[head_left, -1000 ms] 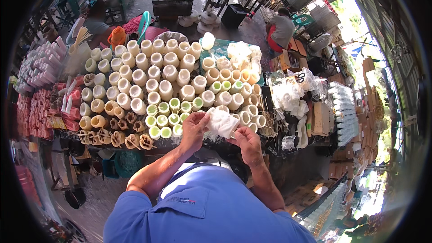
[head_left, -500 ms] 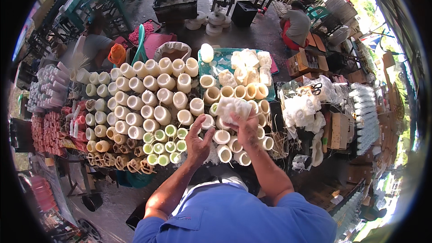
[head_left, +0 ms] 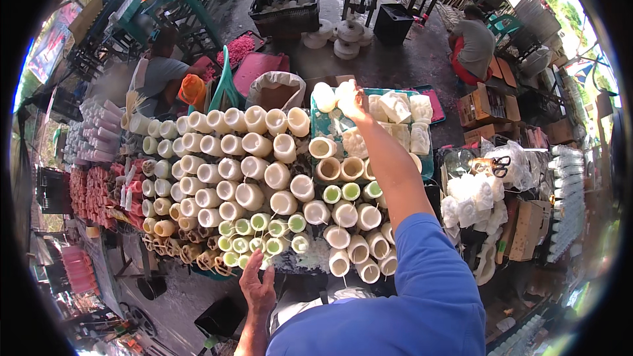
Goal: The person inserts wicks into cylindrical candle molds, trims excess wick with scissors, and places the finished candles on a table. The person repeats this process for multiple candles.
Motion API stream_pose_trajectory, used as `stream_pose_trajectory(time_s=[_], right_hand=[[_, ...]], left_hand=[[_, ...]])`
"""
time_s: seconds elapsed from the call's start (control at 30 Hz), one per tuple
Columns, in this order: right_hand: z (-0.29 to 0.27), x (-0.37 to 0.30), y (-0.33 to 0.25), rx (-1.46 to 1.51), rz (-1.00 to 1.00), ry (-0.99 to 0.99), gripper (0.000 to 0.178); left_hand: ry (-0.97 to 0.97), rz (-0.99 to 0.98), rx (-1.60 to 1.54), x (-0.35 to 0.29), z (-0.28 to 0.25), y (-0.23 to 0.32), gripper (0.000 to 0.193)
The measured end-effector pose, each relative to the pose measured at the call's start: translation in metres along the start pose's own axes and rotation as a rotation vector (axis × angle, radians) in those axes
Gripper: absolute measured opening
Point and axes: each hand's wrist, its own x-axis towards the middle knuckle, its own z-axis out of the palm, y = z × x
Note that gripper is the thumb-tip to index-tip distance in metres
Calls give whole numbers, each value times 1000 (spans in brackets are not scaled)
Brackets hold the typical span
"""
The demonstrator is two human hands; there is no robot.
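My right arm stretches across the candles to the far side of a green tray (head_left: 335,130). My right hand (head_left: 357,104) is closed on a white wax piece (head_left: 344,93), partly hidden by the fingers. Beside it stands a rounded white wax piece (head_left: 324,97). Several pale, textured wax blocks (head_left: 395,107) sit on the tray to the right. My left hand (head_left: 257,285) is open and holds nothing, fingers apart, just below a cluster of small candles with green insides (head_left: 273,246). Rows of cream cylindrical candles (head_left: 249,196), many with wicks, cover the table.
Red wax pieces (head_left: 92,188) and pale stacks (head_left: 99,135) lie at the left. White wax pieces in plastic (head_left: 473,198), scissors (head_left: 501,167) and cardboard boxes (head_left: 488,104) are at the right. A sack (head_left: 277,82) stands behind the candles. Two other people (head_left: 475,46) sit beyond.
My right hand has moved from in front of my chest to the tray's far side with the white wax piece. My left hand has dropped back toward me. The view has shifted.
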Motion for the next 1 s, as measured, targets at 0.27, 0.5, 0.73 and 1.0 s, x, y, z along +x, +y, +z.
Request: stream_pose_trajectory(time_s=[0.27, 0.5, 0.73, 1.0], right_hand=[[-31, -10, -11, 431, 310, -154, 81], [-61, -63, 72, 71, 413, 103, 60], [-31, -95, 149, 252, 264, -3, 38], [-121, -230, 78, 2031, 275, 6, 55]], left_hand=[[14, -5, -26, -7, 4, 8, 44], [27, 29, 25, -3, -6, 8, 47], [-106, 58, 79, -1, -5, 16, 43], [-217, 464, 333, 3, 9, 58, 46]])
